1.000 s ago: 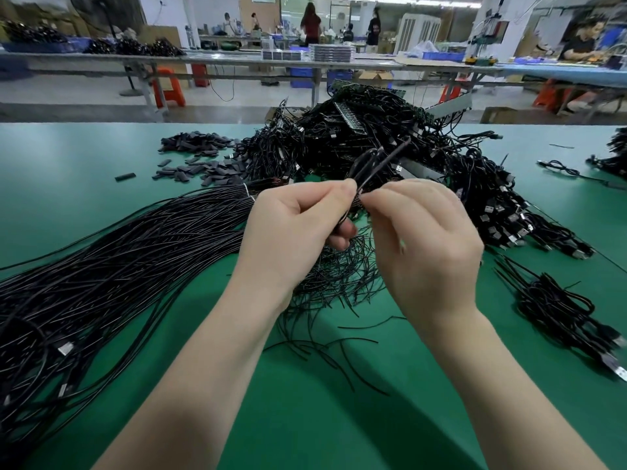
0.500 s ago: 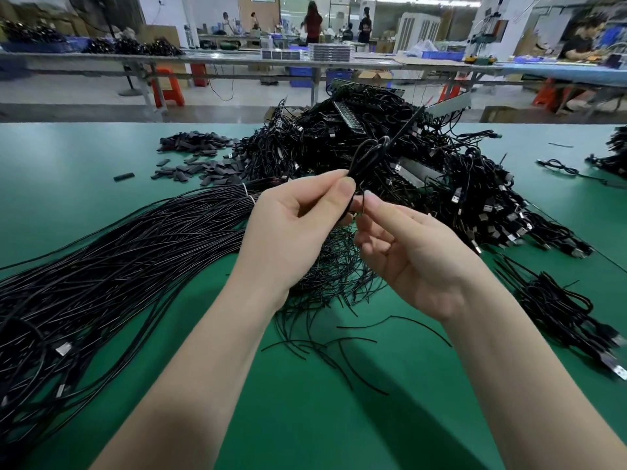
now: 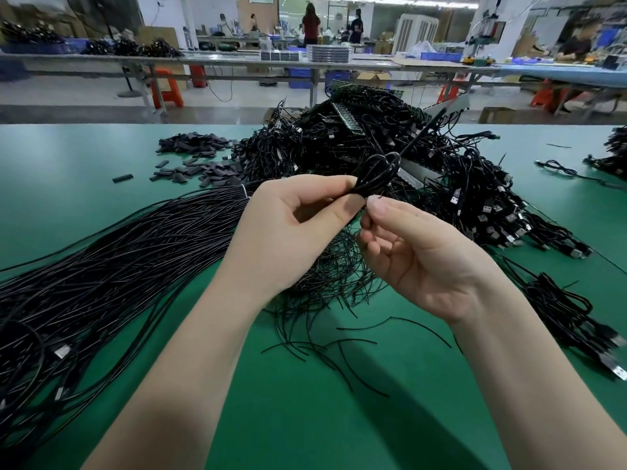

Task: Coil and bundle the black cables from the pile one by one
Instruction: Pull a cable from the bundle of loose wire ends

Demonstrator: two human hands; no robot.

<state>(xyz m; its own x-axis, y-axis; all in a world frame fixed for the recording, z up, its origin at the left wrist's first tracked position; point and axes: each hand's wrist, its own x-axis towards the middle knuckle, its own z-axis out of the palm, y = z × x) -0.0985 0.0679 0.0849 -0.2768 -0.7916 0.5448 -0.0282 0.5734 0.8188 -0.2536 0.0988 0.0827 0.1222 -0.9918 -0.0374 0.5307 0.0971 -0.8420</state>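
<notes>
- Left hand (image 3: 291, 228) has its grip pinched shut on a small coiled cable (image 3: 376, 174), thumb + forefinger squeezing the base of the loops. The coil is held up in the air over the tabletop (image 3: 305, 418), right in front of the big heap.
- Right hand (image 3: 424, 252) is just beside it, palm up, fingers loosely curled. The thumb tip looks to be nipping a thin black twist tie (image 3: 375, 197) at the coil's base, but it's tiny so can't say 100%. One stiff tail end sticks up and away from the coil.
- Progress, imo: this one's coiled but not tied off yet, so mid-bundle. The finished pile (image 3: 390, 154) behind the hands is already huge, w/ more bundles (image 3: 570, 313) on the right.
- Left to do: a fat sheaf of straight uncoiled cables (image 3: 112, 266) fans across the left side, still loads. So nowhere near done.
- Materials: cables are thin, round, glossy black plastic jacket, floppy-ish, w/ silvery metal USB-type plugs on the ends. Loose ties (image 3: 325, 300) under the hands are wiry and springy-looking, all kinked.
- Small flat dark sleeve bits (image 3: 196, 157) are scattered at back left, matte. The tabletop is a smooth green mat, slight sheen.
</notes>
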